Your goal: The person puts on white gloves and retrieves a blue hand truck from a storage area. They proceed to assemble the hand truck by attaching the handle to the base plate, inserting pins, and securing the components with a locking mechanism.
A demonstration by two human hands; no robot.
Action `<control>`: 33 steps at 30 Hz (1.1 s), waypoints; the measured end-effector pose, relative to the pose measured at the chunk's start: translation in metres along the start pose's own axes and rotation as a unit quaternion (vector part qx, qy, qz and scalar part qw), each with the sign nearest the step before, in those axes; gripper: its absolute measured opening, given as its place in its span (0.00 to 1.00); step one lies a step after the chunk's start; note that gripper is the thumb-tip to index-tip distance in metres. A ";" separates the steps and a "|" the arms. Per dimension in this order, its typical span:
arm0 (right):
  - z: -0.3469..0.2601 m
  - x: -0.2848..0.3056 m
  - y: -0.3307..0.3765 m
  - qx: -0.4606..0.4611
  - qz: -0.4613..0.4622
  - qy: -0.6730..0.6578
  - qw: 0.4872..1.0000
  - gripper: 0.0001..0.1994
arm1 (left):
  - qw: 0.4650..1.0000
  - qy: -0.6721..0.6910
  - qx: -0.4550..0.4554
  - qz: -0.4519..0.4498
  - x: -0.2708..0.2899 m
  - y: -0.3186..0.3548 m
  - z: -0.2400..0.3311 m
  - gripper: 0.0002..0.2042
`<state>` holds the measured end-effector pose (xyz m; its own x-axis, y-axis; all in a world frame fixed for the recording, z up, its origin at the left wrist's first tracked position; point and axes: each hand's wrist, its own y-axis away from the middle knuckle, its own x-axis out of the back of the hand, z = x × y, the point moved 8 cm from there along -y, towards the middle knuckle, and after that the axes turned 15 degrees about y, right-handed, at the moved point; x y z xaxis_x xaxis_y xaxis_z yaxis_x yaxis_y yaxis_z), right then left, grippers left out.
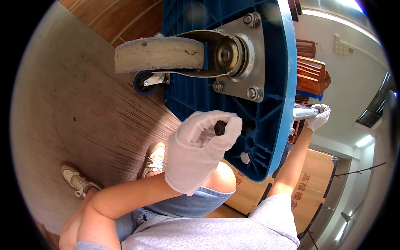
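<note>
My left hand (204, 146), in a white glove, is closed with the thumb and curled fingers around a dark hex-headed bolt (219, 128). It is right against the ribbed underside of a blue plastic platform cart (273, 121), which stands tipped on edge. Past the fingertips a dark hole shows in the ribs; whether the bolt reaches it is hidden. My right hand (320, 116), also gloved, grips the silver metal tube (305, 113) on the platform's other side. Nearest my left hand are a silver hex bolt head (245, 157) in the corner and a bolted metal caster plate (252, 54).
A worn grey caster wheel (160, 54) juts left from the plate, with a blue-rimmed caster (146, 82) behind it. Cardboard boxes (310, 177) stand beyond my right arm. Wooden chairs (310, 75) are at the right. My shoes (155, 160) rest on the grey floor (79, 108).
</note>
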<state>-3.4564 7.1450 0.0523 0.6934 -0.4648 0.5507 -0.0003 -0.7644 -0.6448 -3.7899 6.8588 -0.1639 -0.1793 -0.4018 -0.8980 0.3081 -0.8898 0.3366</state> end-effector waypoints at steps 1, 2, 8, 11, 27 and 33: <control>0.001 0.002 -0.001 0.005 -0.006 0.008 1.000 0.09 | 1.000 -0.001 0.008 -0.001 -0.001 0.000 0.000 0.07; 0.003 0.005 -0.003 0.010 -0.011 0.016 1.000 0.09 | 1.000 -0.002 0.016 -0.002 -0.001 0.001 0.000 0.07; 0.008 0.009 -0.007 0.008 -0.014 -0.016 1.000 0.09 | 0.984 -0.131 -0.116 -0.020 0.004 -0.002 0.012 0.07; 0.003 0.002 -0.002 0.015 -0.001 -0.009 1.000 0.09 | 0.956 -0.215 -0.193 -0.042 0.002 0.000 0.022 0.07; 0.002 0.007 -0.003 0.009 0.005 0.001 1.000 0.09 | 0.803 -0.488 -0.281 -0.197 -0.032 -0.006 0.033 0.12; -0.001 0.004 0.000 0.015 0.007 0.007 1.000 0.10 | 0.821 -0.469 -0.274 -0.175 -0.036 -0.006 0.032 0.13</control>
<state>-3.4539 7.1426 0.0547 0.6828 -0.4822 0.5489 0.0116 -0.7440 -0.6680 -3.8155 6.8713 -0.1244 -0.9083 -0.3609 -0.2117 0.4122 -0.8586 -0.3048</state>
